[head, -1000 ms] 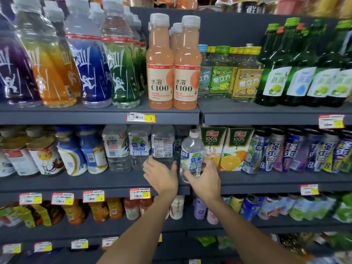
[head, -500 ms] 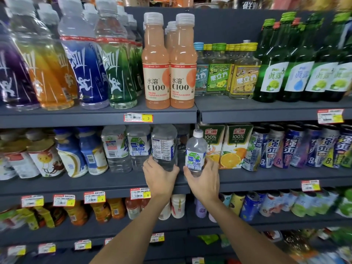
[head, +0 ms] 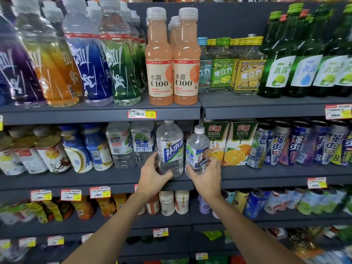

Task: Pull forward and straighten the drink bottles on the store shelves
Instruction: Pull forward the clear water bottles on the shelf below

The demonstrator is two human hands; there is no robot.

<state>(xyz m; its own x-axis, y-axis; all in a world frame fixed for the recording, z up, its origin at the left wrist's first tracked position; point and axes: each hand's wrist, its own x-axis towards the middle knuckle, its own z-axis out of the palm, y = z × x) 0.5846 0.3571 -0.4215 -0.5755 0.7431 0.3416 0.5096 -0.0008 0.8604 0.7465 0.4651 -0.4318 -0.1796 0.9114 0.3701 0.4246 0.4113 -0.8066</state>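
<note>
Left hand (head: pixel 152 174) grip is wrapped around the lower part of a large clear water bottle (head: pixel 170 147), blue-and-white label facing out, bottle upright at the front edge of the middle shelf (head: pixel 95 180). Right hand (head: pixel 206 178) grip clasps the base of a smaller clear water bottle (head: pixel 197 149), white cap, tilted slightly, just beside the large one on its right. The 2 bottles are nearly touching.

Left of the large bottle: more clear water bottles (head: pixel 131 143) set further back, then blue-capped yogurt drinks (head: pixel 85 149). Right of the small bottle: 2 orange juice cartons (head: pixel 238 143), then cans (head: pixel 297 145).

Upper shelf (head: pixel 95 115): 2 peach C100 bottles (head: pixel 172 60) at the front edge, colored sports drink bottles (head: pixel 76 60) to the left, green glass bottles (head: pixel 304 54) to the right. Yellow price tags (head: pixel 142 113) on shelf edges.
</note>
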